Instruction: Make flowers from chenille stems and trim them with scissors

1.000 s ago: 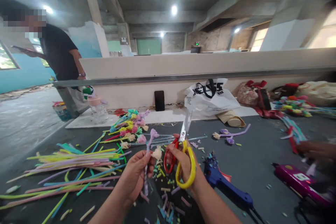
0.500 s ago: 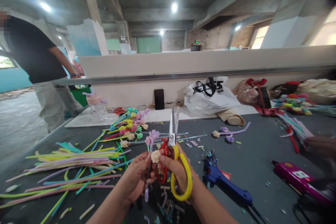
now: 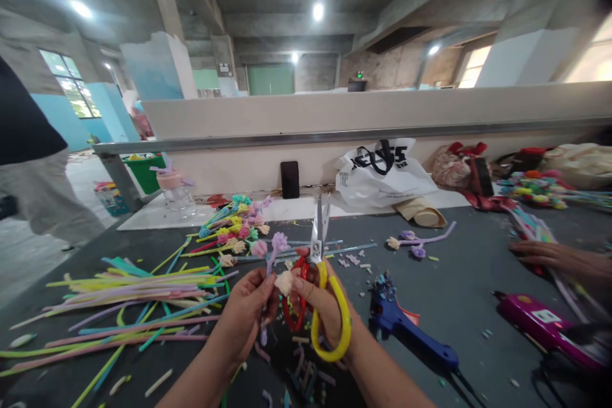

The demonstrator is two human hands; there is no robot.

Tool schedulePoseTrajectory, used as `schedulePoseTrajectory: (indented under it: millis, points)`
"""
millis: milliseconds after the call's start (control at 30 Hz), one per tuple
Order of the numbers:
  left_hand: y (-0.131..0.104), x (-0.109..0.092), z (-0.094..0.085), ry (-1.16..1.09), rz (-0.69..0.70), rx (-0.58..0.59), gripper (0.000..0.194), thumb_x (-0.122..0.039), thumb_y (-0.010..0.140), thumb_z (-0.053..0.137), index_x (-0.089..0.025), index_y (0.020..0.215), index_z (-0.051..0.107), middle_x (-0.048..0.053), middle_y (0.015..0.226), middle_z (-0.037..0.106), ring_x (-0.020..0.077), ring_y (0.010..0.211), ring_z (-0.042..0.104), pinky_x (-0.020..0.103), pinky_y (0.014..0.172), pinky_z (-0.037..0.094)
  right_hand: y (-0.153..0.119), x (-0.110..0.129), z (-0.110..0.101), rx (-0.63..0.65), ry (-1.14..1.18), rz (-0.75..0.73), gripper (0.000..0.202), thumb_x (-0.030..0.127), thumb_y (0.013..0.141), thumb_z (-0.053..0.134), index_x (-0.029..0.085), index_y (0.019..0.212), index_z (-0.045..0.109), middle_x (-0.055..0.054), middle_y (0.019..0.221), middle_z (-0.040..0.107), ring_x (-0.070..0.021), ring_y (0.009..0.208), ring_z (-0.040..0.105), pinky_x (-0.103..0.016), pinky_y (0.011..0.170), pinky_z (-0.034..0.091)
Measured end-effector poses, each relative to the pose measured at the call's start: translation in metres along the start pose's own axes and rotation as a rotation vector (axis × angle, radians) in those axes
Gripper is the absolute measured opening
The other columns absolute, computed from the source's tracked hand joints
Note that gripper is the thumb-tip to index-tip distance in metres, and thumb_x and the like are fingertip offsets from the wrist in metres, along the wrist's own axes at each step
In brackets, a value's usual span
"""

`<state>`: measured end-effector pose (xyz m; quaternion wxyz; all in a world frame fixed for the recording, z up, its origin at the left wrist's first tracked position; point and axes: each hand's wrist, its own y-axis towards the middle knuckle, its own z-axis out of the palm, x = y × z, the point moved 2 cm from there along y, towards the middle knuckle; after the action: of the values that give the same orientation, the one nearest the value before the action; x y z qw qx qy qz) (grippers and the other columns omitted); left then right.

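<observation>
My left hand (image 3: 251,303) is closed on the purple stem of a flower sprig (image 3: 280,242), which has a lilac and a pink bloom at its top. Scissors (image 3: 329,325) with one yellow and one red handle hang in my right hand (image 3: 327,299), their slightly parted silver blades pointing up. Its thumb and fingertips pinch a cream flower (image 3: 284,282) beside the sprig. Fingers partly hide the stem and the red handle.
Fuzzy coloured stems (image 3: 143,293) lie at left, finished flowers (image 3: 239,229) behind. A blue glue gun (image 3: 415,331) and a purple one (image 3: 545,325) are at right, near another person's hand (image 3: 549,255). A phone (image 3: 289,180) stands at the back; a person stands far left.
The sprig has turned, so its pink bloom now shows left of the lilac one. The standing person has moved left, and the other person's hand at right has come further into view over the stems.
</observation>
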<state>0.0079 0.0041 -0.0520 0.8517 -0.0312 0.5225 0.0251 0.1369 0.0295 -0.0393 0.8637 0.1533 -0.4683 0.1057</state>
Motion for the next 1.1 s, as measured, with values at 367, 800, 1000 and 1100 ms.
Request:
schedulePoseTrajectory:
  millis: [367,800,1000,1100]
  points:
    - [-0.003,-0.005,0.0,-0.02,0.003,0.001,0.024,-0.026,0.06,0.073,-0.015,0.073,0.056,-0.006,0.052,0.05,0.0031,0.042,0.039,0.016,0.04,0.024,0.001,0.001,-0.005,0.044,-0.04,-0.002,0.052,0.019,0.071,0.065,0.026,0.116,0.04,0.002,0.076,0.059,-0.0127,0.057,0.057,-0.024,0.051,0.047]
    - [-0.002,-0.007,0.002,-0.018,0.022,-0.102,0.032,-0.023,0.053,0.077,-0.015,0.074,0.056,-0.004,0.062,0.06,0.0019,0.039,0.041,0.015,0.04,0.026,0.003,0.008,-0.006,-0.018,-0.138,-0.083,0.048,0.026,0.071,0.066,0.027,0.112,0.041,0.004,0.076,0.058,-0.0081,0.045,0.05,-0.02,0.041,0.043]
    - [-0.003,-0.006,0.002,-0.008,0.014,-0.084,0.027,-0.035,0.063,0.07,-0.016,0.074,0.054,-0.001,0.067,0.063,0.0027,0.04,0.041,0.015,0.038,0.024,0.004,0.015,-0.005,-0.078,-0.134,-0.122,0.05,0.027,0.069,0.065,0.026,0.113,0.041,0.004,0.074,0.059,-0.0069,0.039,0.047,-0.02,0.037,0.041]
    - [-0.004,-0.006,0.003,0.017,-0.008,-0.051,0.024,-0.037,0.068,0.065,-0.015,0.071,0.056,-0.003,0.057,0.057,0.0026,0.04,0.04,0.015,0.038,0.023,0.006,0.012,-0.008,-0.057,-0.104,-0.096,0.054,0.025,0.069,0.066,0.026,0.117,0.039,0.004,0.074,0.059,-0.007,0.04,0.047,-0.021,0.039,0.042]
